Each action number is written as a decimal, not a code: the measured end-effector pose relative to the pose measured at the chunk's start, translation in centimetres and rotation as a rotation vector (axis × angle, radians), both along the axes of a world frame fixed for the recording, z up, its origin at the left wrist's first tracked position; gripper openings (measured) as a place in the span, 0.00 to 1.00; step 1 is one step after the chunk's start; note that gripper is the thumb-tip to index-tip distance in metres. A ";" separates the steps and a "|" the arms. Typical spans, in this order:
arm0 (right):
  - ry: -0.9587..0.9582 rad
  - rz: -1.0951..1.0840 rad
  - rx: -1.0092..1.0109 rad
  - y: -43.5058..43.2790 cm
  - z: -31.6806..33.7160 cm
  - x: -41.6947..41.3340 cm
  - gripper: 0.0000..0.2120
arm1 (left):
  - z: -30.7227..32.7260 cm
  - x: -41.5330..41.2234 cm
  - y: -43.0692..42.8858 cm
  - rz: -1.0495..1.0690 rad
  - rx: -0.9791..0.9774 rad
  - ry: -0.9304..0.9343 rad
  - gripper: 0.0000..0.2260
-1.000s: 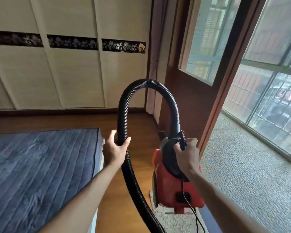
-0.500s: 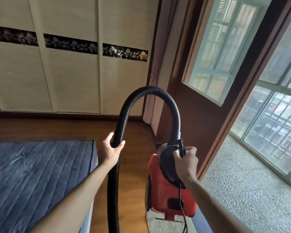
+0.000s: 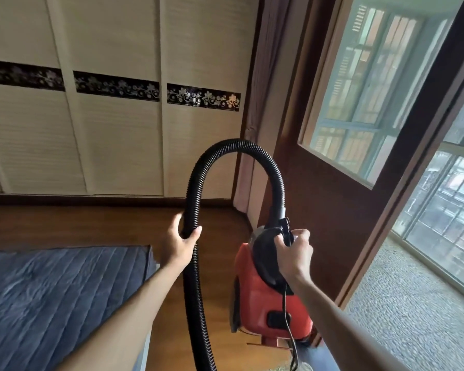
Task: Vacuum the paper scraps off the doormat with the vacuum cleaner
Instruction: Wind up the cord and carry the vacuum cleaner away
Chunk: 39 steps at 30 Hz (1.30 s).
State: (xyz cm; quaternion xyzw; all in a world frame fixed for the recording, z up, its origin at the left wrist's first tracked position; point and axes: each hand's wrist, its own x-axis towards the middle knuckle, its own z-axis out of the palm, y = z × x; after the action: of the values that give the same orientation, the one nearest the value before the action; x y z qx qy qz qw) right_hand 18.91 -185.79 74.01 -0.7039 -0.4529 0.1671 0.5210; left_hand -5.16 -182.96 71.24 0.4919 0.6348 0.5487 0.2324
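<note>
While the vacuum cleaner (image 3: 268,303) hangs from the right hand (image 3: 295,254), which is clenched round the black handle on top, the left hand (image 3: 181,241) is wrapped around the black hose (image 3: 233,147) on the near side of its big loop. So both hands are full, and the red body looks to be up off the wooden floor (image 3: 220,223), between the bed (image 3: 51,303) and the pebbly floor (image 3: 413,317) by the window (image 3: 359,89). The doormat and paper scraps aren't really in view. There's a pale sliver at the very bottom edge under the machine, but I can't tell what it is.

My read is this is the carry-and-position step, with no actual vacuuming yet. To do it well, I'd:

- set the body down just beside the mat, not on it, so it doesn't cover any scraps
- keep it upright on the way down
- watch the thin cord (image 3: 287,317) dangling from the right hand, because it could snag underneath
- slide the left hand further along the hose towards the nozzle end (out of shot) for better aim
</note>
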 end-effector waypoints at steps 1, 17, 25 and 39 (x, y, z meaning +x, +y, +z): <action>0.001 0.011 -0.005 1.4 0.0 0.1 0.13 | -0.2 0.0 1.3 0.001 0.001 -0.020 0.29; 0.068 0.107 0.070 24.7 1.5 3.0 0.15 | -0.1 1.9 24.2 0.075 0.069 -0.050 0.24; 0.108 0.133 0.081 34.0 0.4 3.1 0.14 | -0.2 2.5 32.3 0.104 0.079 -0.102 0.26; 0.085 0.063 0.006 54.9 -2.0 0.3 0.15 | -1.2 -0.3 52.3 0.073 0.032 -0.005 0.25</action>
State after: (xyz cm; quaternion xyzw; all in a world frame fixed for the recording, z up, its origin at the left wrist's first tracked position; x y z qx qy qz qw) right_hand 19.21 -130.88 72.03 -0.6800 -0.4530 0.2117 0.5362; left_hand -5.42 -130.67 70.02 0.4706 0.6431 0.5680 0.2059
